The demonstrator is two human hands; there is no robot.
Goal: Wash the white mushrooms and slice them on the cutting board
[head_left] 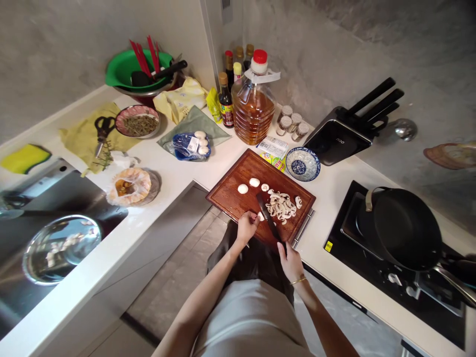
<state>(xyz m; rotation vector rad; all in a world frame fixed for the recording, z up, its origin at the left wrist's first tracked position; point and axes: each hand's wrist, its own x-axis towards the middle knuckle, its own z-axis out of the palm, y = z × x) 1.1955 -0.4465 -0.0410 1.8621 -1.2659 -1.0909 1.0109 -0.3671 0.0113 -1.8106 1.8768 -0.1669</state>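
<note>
My right hand (pixel 290 263) grips the handle of a dark kitchen knife (pixel 268 217), its blade over the wooden cutting board (pixel 238 168). At the board's near edge, my left hand (pixel 247 227) is closed with its fingertips on a white mushroom (pixel 261 216), just left of the blade. To the right of the knife lies a pile of sliced mushrooms (pixel 284 206). Farther up the board sit two whole mushrooms (pixel 243 189) and a smaller mushroom piece (pixel 265 187).
Behind the board stand a large oil jug (pixel 253 106), a patterned bowl (pixel 303 164) and a knife block (pixel 338 136). A frying pan (pixel 405 228) rests on the stove at right. Left are a blue mushroom tray (pixel 182 146), scissors (pixel 103 130) and a sink with a metal bowl (pixel 31 258).
</note>
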